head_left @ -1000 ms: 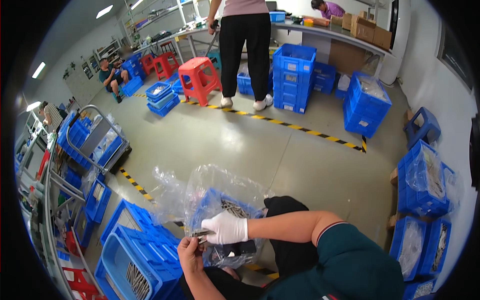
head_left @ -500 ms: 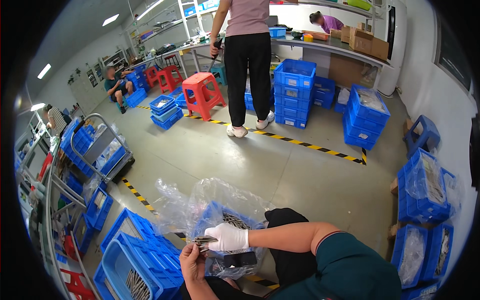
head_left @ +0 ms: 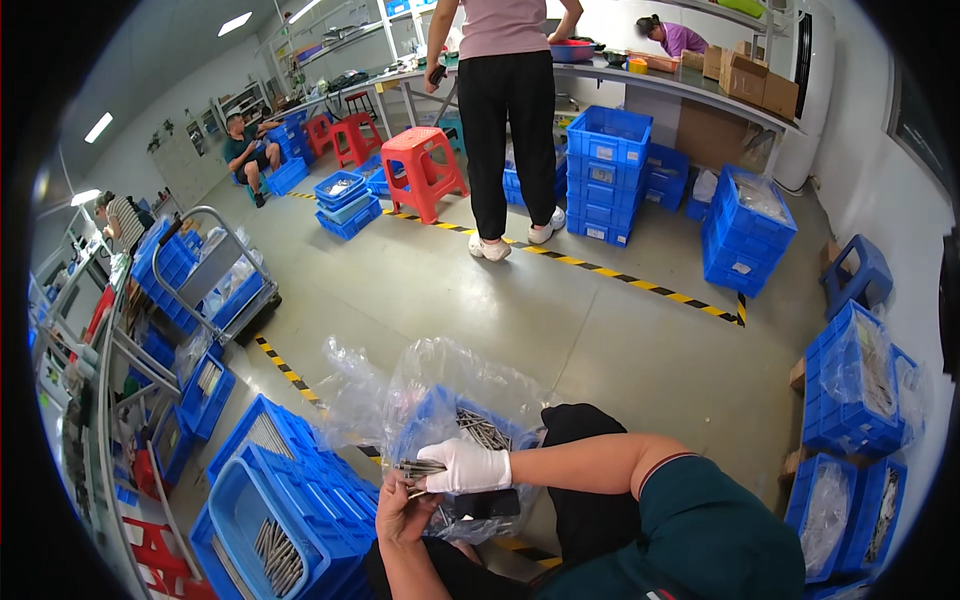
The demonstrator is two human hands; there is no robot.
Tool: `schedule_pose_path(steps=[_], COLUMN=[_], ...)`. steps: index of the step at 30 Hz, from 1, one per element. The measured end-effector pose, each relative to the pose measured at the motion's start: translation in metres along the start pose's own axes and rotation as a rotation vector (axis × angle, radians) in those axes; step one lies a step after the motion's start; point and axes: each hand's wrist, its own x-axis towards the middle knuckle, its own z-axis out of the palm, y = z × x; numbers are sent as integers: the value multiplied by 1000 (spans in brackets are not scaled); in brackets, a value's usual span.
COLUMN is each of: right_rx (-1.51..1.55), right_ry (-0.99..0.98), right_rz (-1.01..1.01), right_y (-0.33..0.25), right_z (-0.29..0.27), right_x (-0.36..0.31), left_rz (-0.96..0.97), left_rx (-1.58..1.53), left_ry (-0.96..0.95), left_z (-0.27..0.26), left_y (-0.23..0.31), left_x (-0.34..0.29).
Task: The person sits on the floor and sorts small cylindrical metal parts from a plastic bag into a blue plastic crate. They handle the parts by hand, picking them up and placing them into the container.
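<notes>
In front of my lap, my right hand (head_left: 468,467), in a white glove, is closed round a bundle of thin metal rods (head_left: 422,466). My bare left hand (head_left: 402,512) meets the bundle at its left ends, fingers bent and pinching at the rods. Just beyond the hands stands a blue crate (head_left: 424,408) lined with clear plastic film (head_left: 440,365), with more metal rods (head_left: 484,430) lying loose in it. A dark phone (head_left: 487,504) lies on the film below my right wrist.
At my left stand stacked blue crates (head_left: 345,490); a light-blue tub (head_left: 228,492) on top holds loose rods (head_left: 277,556). Farther off are a trolley (head_left: 225,290), a red stool (head_left: 424,160) and a standing person (head_left: 505,130). More crates (head_left: 845,370) line the right wall.
The view has shifted a little, moving the scene rightward. The standing person's one arm now reaches to the bench. Both my hands stay together at the rod bundle.
</notes>
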Motion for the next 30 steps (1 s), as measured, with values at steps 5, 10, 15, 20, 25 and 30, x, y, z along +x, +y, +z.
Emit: schedule_pose_path(steps=[5, 10, 15, 20, 25, 30], right_rx=[-87, -276, -313, -314, -300, 24], right_ry=[132, 124, 106, 154, 174, 132], right_rz=[25, 85, 63, 83, 6, 93], right_y=[12, 6, 9, 7, 11, 32], right_z=[-3, -8, -10, -14, -7, -6], right_x=[6, 9, 9, 11, 14, 21], left_rz=[60, 145, 109, 186, 221, 184], left_rx=[53, 475, 417, 465, 507, 693], left_ry=[110, 318, 327, 391, 395, 483], left_z=[-5, -5, -7, 9, 2, -5], left_y=[-2, 6, 6, 2, 2, 0], left_x=[8, 3, 6, 12, 4, 14])
